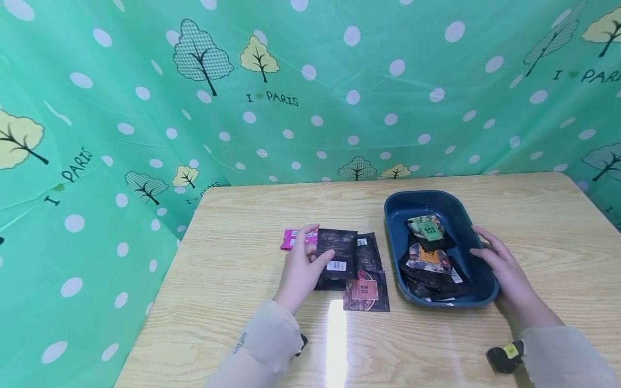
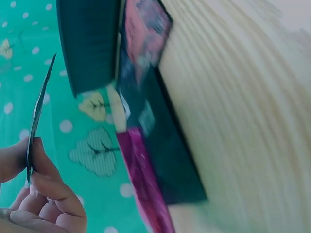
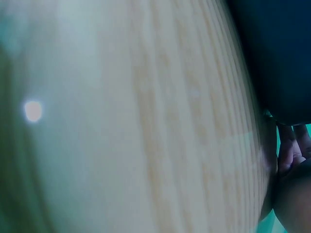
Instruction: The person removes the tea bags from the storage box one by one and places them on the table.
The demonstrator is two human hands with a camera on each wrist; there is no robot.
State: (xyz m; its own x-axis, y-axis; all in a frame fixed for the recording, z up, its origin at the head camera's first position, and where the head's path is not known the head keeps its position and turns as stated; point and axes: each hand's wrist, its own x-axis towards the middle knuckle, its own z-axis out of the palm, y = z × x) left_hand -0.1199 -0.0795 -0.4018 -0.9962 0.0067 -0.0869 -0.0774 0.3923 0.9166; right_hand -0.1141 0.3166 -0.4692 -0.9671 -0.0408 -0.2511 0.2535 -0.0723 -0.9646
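My left hand [image 1: 302, 269] pinches a flat black sachet [image 1: 337, 253] between thumb and fingers, its white barcode label facing up. In the left wrist view this sachet [image 2: 39, 116] appears edge-on, raised off the table. Below and beside it lie a pink packet [image 1: 291, 238], another black sachet [image 1: 368, 252] and a dark sachet with a red label [image 1: 371, 291]. My right hand [image 1: 504, 267] holds the right rim of a blue plastic bin [image 1: 393, 242], with thumb and fingertips at the edge. Part of that hand is hidden behind the bin wall in the right wrist view.
Inside the bin lie several sachets, among them a green-labelled one [image 1: 429, 229] and an orange-labelled one [image 1: 429, 257]. The light wooden table [image 1: 233, 269] runs back to a green dotted curtain [image 1: 291, 134]. Black wrist devices, one [image 1: 505, 357] by the right sleeve, sit on both wrists.
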